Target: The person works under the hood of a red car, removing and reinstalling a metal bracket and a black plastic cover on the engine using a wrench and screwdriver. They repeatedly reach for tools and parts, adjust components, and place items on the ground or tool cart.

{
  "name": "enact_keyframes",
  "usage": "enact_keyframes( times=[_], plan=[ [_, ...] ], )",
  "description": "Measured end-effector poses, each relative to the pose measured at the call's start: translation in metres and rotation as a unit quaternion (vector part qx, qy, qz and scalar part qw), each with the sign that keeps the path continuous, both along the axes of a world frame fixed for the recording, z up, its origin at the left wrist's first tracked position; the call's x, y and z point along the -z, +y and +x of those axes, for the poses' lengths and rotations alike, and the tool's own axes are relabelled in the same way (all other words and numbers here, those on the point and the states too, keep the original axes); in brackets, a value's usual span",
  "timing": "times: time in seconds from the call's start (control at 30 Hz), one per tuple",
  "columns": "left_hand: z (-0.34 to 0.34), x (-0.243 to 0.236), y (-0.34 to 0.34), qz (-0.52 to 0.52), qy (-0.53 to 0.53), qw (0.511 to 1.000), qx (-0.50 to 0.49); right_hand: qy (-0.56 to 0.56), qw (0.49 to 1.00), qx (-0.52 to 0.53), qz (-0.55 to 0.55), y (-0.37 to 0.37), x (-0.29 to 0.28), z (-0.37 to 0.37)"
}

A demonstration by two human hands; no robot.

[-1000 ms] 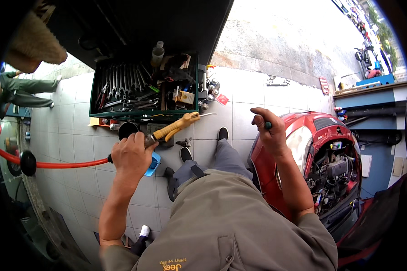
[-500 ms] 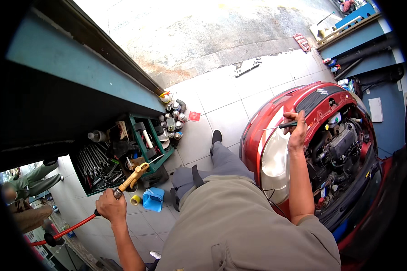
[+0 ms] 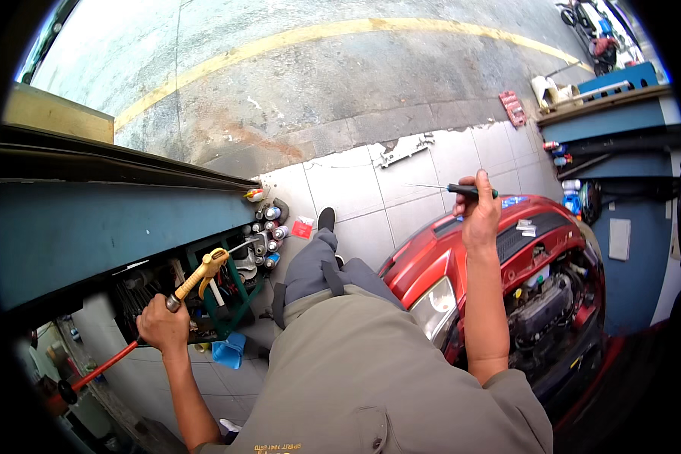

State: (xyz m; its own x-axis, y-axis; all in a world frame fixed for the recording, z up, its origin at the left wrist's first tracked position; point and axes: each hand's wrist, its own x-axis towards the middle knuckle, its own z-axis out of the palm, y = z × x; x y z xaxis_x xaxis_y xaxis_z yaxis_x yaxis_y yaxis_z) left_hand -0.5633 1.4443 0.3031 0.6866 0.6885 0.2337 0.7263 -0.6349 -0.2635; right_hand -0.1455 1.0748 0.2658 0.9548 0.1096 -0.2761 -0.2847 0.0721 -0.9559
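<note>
My left hand [image 3: 163, 327] is closed round the fitting end of a yellow air blow gun [image 3: 204, 274], whose thin nozzle points toward the spray cans. A red air hose [image 3: 106, 365] runs from it to the lower left. In my raised right hand [image 3: 480, 219] is a thin-shafted screwdriver [image 3: 461, 189] with a dark handle, its tip pointing left. Just below that hand lies the front of a red car [image 3: 450, 253], with a headlight [image 3: 433, 306] and an exposed engine [image 3: 541, 306]. Both tools are held clear of the car.
A green tool cart [image 3: 242, 309] with wrenches stands at left, several spray cans [image 3: 272, 234] beside it. A blue bin [image 3: 229, 350] sits near the cart. On the tiles lie a red card [image 3: 303, 228] and a silvery strip-shaped part [image 3: 407, 150]; a red case [image 3: 512, 109] is farther off.
My view has tilted up, showing more of the pavement and a yellow line. My right hand has lifted the screwdriver away from the headlight area. The blow gun stays in my left hand.
</note>
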Motion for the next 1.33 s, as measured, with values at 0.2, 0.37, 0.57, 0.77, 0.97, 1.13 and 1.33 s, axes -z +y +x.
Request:
enact_keyframes(
  times=[0.2, 0.37, 0.57, 0.77, 0.97, 1.13, 1.33],
  plan=[
    [0.112, 0.007, 0.021, 0.014, -0.073, 0.997, -0.006, -0.052, 0.993, -0.106, 0.026, 0.018, 0.007, 0.12],
    [0.14, 0.011, -0.016, -0.01, -0.141, 0.982, -0.122, -0.012, 0.966, -0.257, 0.016, 0.11, 0.002, 0.184],
    [0.164, 0.015, -0.131, -0.011, -0.127, 0.96, -0.25, -0.107, 0.856, -0.505, -0.03, 0.213, 0.005, 0.201],
    [0.224, -0.018, -0.308, -0.057, -0.113, 0.929, -0.349, -0.117, 0.64, -0.76, 0.006, 0.243, 0.025, 0.183],
    [0.297, -0.043, -0.397, 0.003, -0.131, 0.893, -0.43, -0.07, 0.528, -0.845, 0.052, 0.253, 0.051, 0.116],
    [0.358, -0.04, -0.457, -0.046, -0.001, 0.872, -0.488, -0.08, 0.438, -0.894, 0.046, 0.205, 0.042, 0.039],
    [0.414, -0.019, -0.593, -0.079, -0.007, 0.8, -0.595, -0.105, 0.294, -0.944, 0.108, 0.165, 0.061, 0.016]
  ],
)
